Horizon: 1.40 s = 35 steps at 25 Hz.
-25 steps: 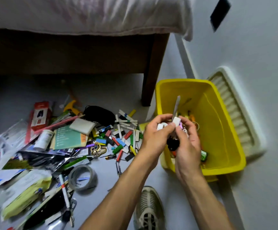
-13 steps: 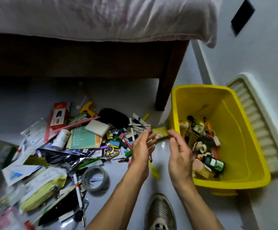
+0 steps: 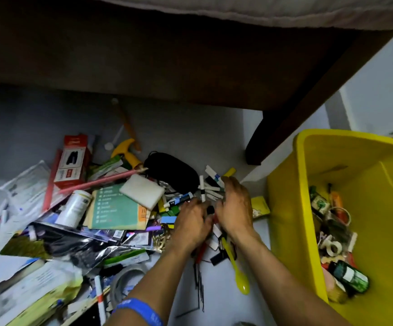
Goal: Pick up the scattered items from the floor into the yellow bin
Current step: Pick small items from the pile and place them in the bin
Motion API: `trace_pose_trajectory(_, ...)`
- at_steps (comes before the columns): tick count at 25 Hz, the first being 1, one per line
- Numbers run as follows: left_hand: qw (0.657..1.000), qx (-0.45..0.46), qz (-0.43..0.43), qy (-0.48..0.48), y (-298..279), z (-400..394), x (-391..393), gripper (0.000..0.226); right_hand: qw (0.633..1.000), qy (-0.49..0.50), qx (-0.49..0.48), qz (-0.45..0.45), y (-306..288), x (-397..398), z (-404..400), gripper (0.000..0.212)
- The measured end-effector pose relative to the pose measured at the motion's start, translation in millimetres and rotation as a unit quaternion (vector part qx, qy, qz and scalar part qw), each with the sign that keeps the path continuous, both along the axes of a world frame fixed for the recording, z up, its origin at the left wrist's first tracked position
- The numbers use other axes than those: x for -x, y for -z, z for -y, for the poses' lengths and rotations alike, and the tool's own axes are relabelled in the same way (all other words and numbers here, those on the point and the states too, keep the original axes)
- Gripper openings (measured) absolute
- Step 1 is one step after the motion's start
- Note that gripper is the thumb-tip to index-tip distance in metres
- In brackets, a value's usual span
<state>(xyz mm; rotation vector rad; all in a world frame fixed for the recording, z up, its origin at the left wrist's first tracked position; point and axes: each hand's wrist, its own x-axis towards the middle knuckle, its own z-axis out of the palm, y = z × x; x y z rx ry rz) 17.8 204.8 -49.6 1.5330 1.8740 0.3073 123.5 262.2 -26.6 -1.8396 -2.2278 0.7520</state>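
Head view: both hands down in the small clutter beside the bin (image 3: 284, 208). Left hand (image 3: 192, 223) knuckles up, fingers curled down into the pile of sticks (image 3: 210, 188) and clips (image 3: 168, 220); right hand (image 3: 234, 208) likewise cupped, fingertips hidden among the same bits. Cannot tell from here whether either has closed on anything or only rakes the pieces together. Between the two, a small dark piece (image 3: 210, 210), identity unclear.

Scattered items still spread over the floor (image 3: 226, 300): sticks and clips under the hands, a yellow spoon (image 3: 236, 269) just beside the right wrist, a tape roll (image 3: 125, 281) near the left forearm, a white sponge (image 3: 142, 191), a white bottle (image 3: 74, 208), a red box (image 3: 73, 161), a green booklet (image 3: 115, 208), foil and paper packets further left. Bin at right, already holding a dark bottle (image 3: 349, 276) and tape rings.

Handling, as a judgement: light, stiff, smooth little pieces, likely to slide and spill out of a loose grasp. Best scooped as a bundle between two cupped palms, pressed from both sides, long sticks aligned. Spoon by the handle; sponge soft, squeezable anywhere; packets slippery, pinched at an edge. Nothing here looks fragile. Short carry to the bin, close on the right.
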Motion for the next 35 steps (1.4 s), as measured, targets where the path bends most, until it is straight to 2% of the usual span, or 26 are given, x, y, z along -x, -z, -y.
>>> trace_pose_trajectory(2, 0.998, -0.025, 0.004, -0.062, 0, 0, -1, 0.006, 0.994, -0.040, 0.046, 0.096, 10, 3, -21, 0.071)
trace_pose_trajectory(5, 0.976, -0.032, 0.052, -0.207, 6, 11, 3, 0.019, 0.977, -0.091, 0.093, 0.170, 26, 12, -30, 0.080)
trace_pose_trajectory(8, 0.948, -0.021, 0.126, -0.293, 8, 22, 9, 0.014, 0.973, -0.097, 0.046, 0.206, 36, 23, -23, 0.069)
trace_pose_trajectory(11, 0.908, 0.005, 0.212, -0.362, 4, 29, 15, 0.029, 0.978, -0.060, 0.042, 0.196, 39, 33, -14, 0.051)
trace_pose_trajectory(14, 0.887, 0.043, 0.244, -0.390, -2, 34, 16, 0.036, 0.985, -0.017, 0.086, 0.151, 42, 37, -2, 0.035)
trace_pose_trajectory(17, 0.859, 0.065, 0.282, -0.422, -10, 40, 14, 0.031, 0.987, 0.021, 0.133, 0.091, 38, 33, 5, 0.030)
trace_pose_trajectory(19, 0.836, 0.048, 0.318, -0.445, -15, 42, 15, 0.023, 0.987, 0.070, 0.144, -0.002, 30, 27, 6, 0.027)
trace_pose_trajectory(21, 0.828, 0.041, 0.343, -0.442, -20, 42, 17, 0.013, 0.974, 0.117, 0.150, -0.121, 18, 22, 14, 0.019)
trace_pose_trajectory(23, 0.826, 0.067, 0.402, -0.389, -26, 40, 18, 0.007, 0.936, 0.161, 0.186, -0.252, 3, 20, 27, 0.015)
trace_pose_trajectory(25, 0.832, 0.119, 0.458, -0.289, -30, 41, 17, 0.027, 0.859, 0.204, 0.245, -0.400, -11, 21, 40, 0.026)
trace_pose_trajectory(27, 0.824, 0.149, 0.484, -0.253, -32, 46, 17, 0.040, 0.782, 0.242, 0.291, -0.495, -19, 24, 49, 0.032)
trace_pose_trajectory(29, 0.803, 0.142, 0.506, -0.281, -31, 53, 18, 0.035, 0.753, 0.266, 0.294, -0.525, -24, 25, 55, 0.027)
trace_pose_trajectory(31, 0.810, 0.133, 0.480, -0.310, -31, 57, 19, 0.026, 0.747, 0.311, 0.257, -0.529, -27, 24, 56, 0.021)
trace_pose_trajectory(33, 0.819, 0.122, 0.415, -0.376, -28, 59, 20, 0.020, 0.767, 0.348, 0.212, -0.496, -26, 15, 56, 0.021)
trace_pose_trajectory(35, 0.810, 0.092, 0.398, -0.421, -23, 60, 20, 0.013, 0.818, 0.310, 0.227, -0.427, -26, 8, 62, 0.020)
